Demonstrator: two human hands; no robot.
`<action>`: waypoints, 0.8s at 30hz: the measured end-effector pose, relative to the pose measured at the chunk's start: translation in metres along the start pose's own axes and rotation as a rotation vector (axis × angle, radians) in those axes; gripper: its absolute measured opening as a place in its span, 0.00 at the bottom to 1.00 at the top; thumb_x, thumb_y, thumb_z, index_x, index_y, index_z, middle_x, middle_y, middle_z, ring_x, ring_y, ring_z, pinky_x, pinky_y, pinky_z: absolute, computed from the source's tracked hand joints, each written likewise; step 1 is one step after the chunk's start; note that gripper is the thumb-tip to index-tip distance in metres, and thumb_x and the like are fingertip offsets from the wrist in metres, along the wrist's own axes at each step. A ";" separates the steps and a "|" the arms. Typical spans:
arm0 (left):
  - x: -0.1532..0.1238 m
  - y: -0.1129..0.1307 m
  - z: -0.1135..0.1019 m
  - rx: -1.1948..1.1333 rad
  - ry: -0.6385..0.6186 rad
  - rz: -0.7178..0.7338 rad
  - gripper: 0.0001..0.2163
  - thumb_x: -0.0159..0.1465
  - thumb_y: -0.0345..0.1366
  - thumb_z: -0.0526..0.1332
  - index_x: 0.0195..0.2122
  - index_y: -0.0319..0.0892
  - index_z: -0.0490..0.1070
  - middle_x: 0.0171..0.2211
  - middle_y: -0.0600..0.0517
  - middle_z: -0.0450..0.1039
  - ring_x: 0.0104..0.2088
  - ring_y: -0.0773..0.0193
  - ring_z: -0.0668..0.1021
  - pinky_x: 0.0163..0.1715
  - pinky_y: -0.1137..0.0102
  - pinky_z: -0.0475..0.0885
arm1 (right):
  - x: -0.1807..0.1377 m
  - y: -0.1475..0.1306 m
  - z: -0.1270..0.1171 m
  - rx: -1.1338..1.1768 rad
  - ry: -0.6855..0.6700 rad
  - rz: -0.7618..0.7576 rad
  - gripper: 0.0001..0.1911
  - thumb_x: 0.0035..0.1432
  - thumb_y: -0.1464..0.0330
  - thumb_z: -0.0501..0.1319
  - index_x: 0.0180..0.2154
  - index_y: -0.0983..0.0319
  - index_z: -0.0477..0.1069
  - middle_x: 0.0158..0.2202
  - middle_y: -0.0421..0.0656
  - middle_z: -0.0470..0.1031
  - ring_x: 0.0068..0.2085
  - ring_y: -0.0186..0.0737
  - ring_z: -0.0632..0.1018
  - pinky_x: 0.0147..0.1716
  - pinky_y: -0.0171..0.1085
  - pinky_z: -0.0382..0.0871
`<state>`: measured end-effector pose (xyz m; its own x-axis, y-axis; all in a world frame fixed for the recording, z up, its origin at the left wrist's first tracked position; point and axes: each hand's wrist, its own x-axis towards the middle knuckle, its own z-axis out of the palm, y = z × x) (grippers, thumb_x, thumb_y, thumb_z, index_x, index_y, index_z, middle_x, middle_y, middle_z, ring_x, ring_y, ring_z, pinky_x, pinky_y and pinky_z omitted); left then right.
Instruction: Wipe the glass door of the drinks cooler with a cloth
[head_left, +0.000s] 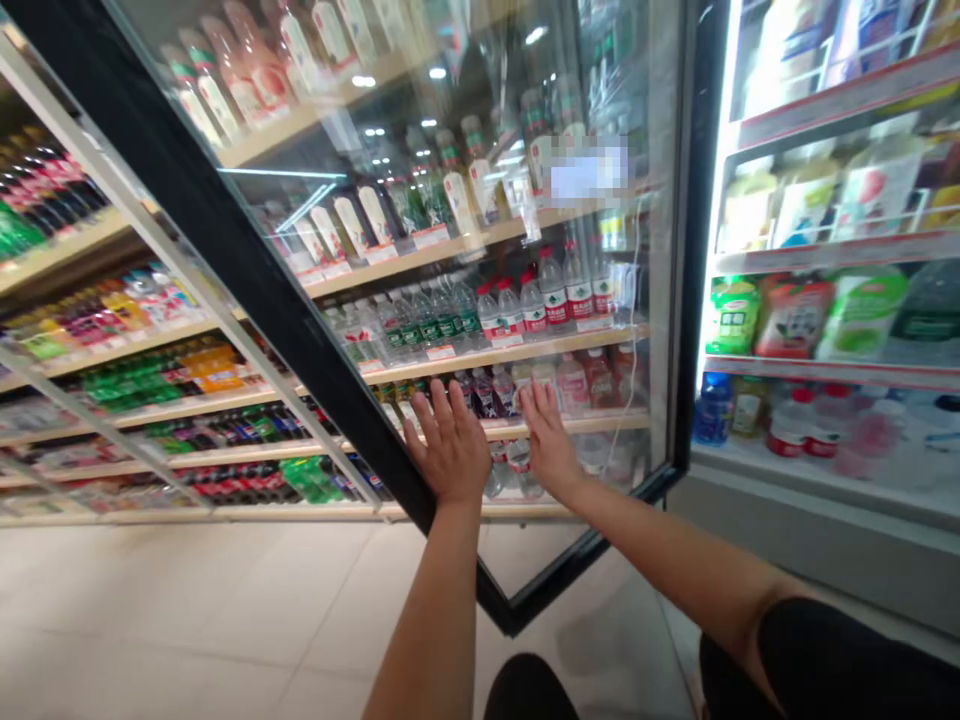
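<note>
Pressing both palms flat on the glass door (465, 250), low in the middle of the frame. Your left hand (450, 448) has its fingers spread, and your right hand (549, 440) has them apart too, so neither grips anything. The door hangs open, tilted across the centre, with the lit cooler (825, 480) at right. Risks as I see them: bare palms could slide on the glass, or a hard shove could slam the frame and rattle the bottles (787, 428) at lower right.

left hand (450, 450) flat, fingers (439, 402) spread, palm forward, right hand (549, 445) flat just beside it
</note>
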<state>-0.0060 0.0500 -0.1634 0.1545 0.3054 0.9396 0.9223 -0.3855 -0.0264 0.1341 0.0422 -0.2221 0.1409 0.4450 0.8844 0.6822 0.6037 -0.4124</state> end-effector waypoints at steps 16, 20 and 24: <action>-0.004 -0.001 0.002 0.025 0.073 0.033 0.30 0.69 0.33 0.54 0.70 0.47 0.45 0.67 0.41 0.55 0.69 0.51 0.53 0.68 0.44 0.46 | 0.095 -0.011 -0.026 -0.019 0.132 -0.388 0.31 0.67 0.79 0.44 0.67 0.53 0.55 0.70 0.42 0.55 0.72 0.42 0.50 0.69 0.52 0.55; -0.005 0.001 0.000 0.115 0.116 0.078 0.30 0.68 0.33 0.55 0.70 0.44 0.45 0.67 0.42 0.55 0.70 0.53 0.51 0.69 0.48 0.45 | 0.099 -0.015 -0.030 0.064 0.107 -0.465 0.27 0.67 0.78 0.47 0.62 0.52 0.65 0.66 0.42 0.63 0.70 0.43 0.56 0.68 0.51 0.59; -0.005 0.003 -0.002 0.165 0.145 0.098 0.30 0.68 0.33 0.55 0.70 0.42 0.45 0.67 0.42 0.55 0.70 0.53 0.49 0.69 0.49 0.44 | 0.103 -0.017 -0.031 0.107 0.083 -0.487 0.20 0.67 0.76 0.50 0.54 0.55 0.72 0.62 0.44 0.70 0.69 0.42 0.60 0.67 0.51 0.61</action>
<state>-0.0046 0.0456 -0.1672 0.2050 0.1407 0.9686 0.9527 -0.2557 -0.1645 0.1590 0.0576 -0.1173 -0.1155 0.0434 0.9924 0.6061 0.7946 0.0357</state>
